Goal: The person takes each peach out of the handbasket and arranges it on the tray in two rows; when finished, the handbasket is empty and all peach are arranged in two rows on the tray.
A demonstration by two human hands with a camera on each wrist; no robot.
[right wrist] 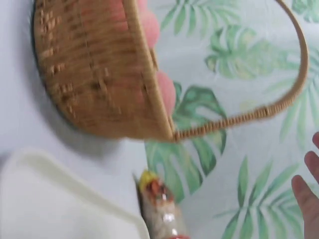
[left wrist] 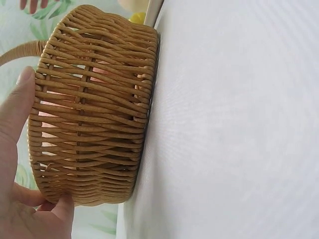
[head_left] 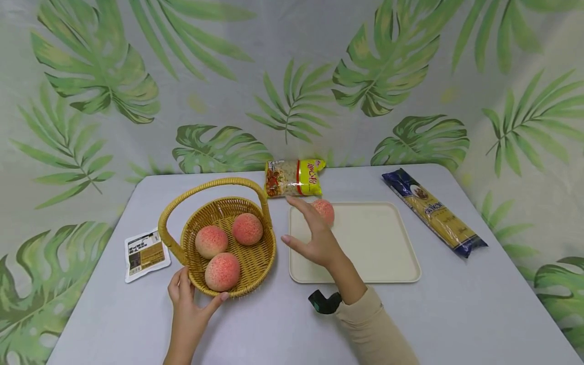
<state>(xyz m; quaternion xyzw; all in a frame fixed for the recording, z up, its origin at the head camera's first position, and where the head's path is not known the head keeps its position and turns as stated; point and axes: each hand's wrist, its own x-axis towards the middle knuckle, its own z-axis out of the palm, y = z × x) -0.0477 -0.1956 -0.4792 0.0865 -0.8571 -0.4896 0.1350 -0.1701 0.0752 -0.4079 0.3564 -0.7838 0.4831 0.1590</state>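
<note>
A round wicker basket (head_left: 265,271) with a tall arched handle stands left of the middle, holding three pink peaches (head_left: 222,271). My left hand (head_left: 189,312) grips its near left side, the thumb at the rim and the fingers against the woven wall, as the left wrist view also shows. My right hand (head_left: 317,241) is raised over the left part of a cream tray (head_left: 369,248), its thumb and fingers spread and holding nothing. Behind that hand, a fourth peach (head_left: 325,209) sits at the tray's far left, partly hidden. Blur softens the right wrist view.
A yellow-ended noodle bag (head_left: 294,178) lies at the back, behind the tray. To the right is a long blue and gold pasta packet (head_left: 433,213). A flat white packet (head_left: 147,253) lies left of the basket. A patterned cloth hangs behind the table (head_left: 456,314).
</note>
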